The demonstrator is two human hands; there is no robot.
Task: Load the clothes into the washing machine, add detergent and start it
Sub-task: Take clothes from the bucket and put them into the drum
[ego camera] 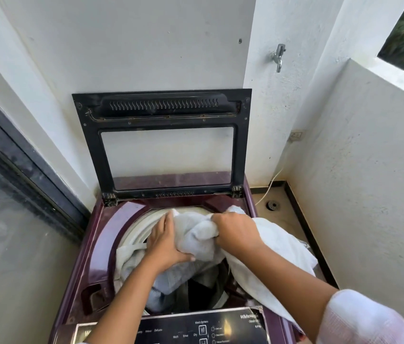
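1. A maroon washer [91, 256] is seen from above, with its lid [91, 145] stood upright at 12 o'clock against the wall.
2. A pale towel [270, 244] is held bunched over the drum [136, 227]. Its loose end is draped across the washer's edge at 3 to 4 o'clock and hangs partly outside.
3. The left hand [165, 244] is clamped on the bunch from the 9 o'clock side: the thumb is hooked under the cloth and the fingers are laid along it.
4. The right hand [237, 232] is curled tight round the same bunch from the 3 o'clock side. The two hands are close together, with only a fold of cloth between them.
5. More clothes [171, 279], pale blue and dark, are seen piled inside the drum below the hands, toward 6 o'clock.
6. The control panel [196, 328] lies at 6 o'clock, partly crossed by the left forearm.
7. A white sleeve [359, 319] is pushed up on the right arm.
8. A tap [279, 57] is fixed to the wall at 1 o'clock. A socket [296, 135] and a white cable [270, 184] are seen at 2 o'clock, with a floor drain [272, 205] near the cable's lower end.
9. A glass door [10, 219] fills the 9 o'clock side.
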